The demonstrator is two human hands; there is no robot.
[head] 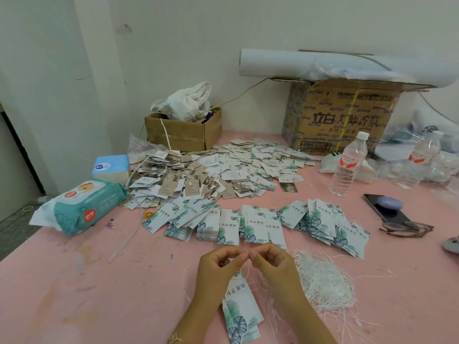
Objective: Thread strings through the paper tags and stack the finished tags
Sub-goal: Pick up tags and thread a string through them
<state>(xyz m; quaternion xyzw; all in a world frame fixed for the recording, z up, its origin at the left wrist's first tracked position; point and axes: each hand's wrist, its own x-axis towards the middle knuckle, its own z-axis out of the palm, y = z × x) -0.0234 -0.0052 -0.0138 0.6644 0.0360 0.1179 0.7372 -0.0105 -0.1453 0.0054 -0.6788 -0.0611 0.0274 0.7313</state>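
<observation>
My left hand (pixel 218 266) and my right hand (pixel 270 264) meet fingertip to fingertip over the pink table, both pinching a thin white string (pixel 248 252). Below them hangs a white tag with green leaf print (pixel 239 306), its top hidden behind my left hand. A tangle of white strings (pixel 325 281) lies just right of my right hand. Rows of unthreaded leaf-print tags (pixel 250 224) are spread beyond my hands. Farther back lies a big heap of tags with strings (pixel 211 172).
A wet-wipe pack (pixel 84 207) and a blue tissue box (pixel 111 166) sit at the left. Two cardboard boxes (pixel 183 132) (pixel 342 115) stand at the back. Water bottles (pixel 350 165), a phone (pixel 387 209) and glasses (pixel 407 229) lie at the right.
</observation>
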